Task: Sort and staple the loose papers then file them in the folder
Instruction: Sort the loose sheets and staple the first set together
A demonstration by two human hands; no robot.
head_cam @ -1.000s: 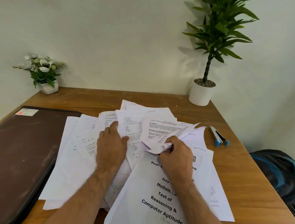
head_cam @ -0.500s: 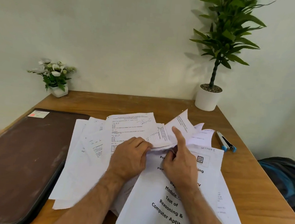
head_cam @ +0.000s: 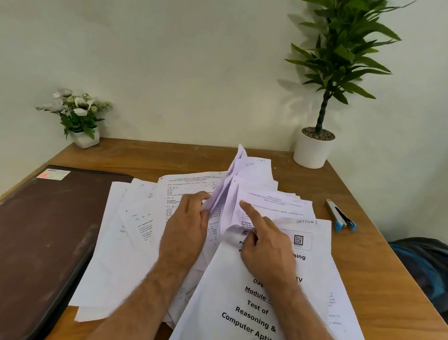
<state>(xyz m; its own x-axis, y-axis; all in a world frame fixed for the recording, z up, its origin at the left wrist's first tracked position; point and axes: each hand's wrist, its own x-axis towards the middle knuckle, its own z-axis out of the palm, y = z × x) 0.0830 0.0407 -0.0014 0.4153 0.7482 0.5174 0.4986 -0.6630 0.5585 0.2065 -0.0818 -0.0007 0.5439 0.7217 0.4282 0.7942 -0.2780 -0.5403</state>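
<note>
Item: cover sheet (head_cam: 257, 314), titled "Test of Reasoning & Computer Aptitude", lying nearest the viewer atop the loose papers (head_cam: 120, 242) that are fanning across the table (head_cam: 365, 261).

Item: right hand (head_cam: 265, 243), resting on the cover sheet, forefinger extended onto a raised page, thumb pinching a curled edge.

Item: left hand (head_cam: 186, 226), fingers curling round a lifted sheaf (head_cam: 232, 186) that is standing almost upright.

Risk, as judged: the sheaf is bowing; a loose grip could be letting pages slide and mix, and the pinched edge could be creasing or tearing.

Item: folder (head_cam: 30, 235), brown, closed, lying left, touching the papers.

Item: stapler (head_cam: 341, 219), right, apart from the pile.

Beyond: flower pot (head_cam: 79, 115) and tall potted plant (head_cam: 327, 97) standing against a pale wall; dark bag (head_cam: 429, 269) sitting off the table's right edge.
</note>
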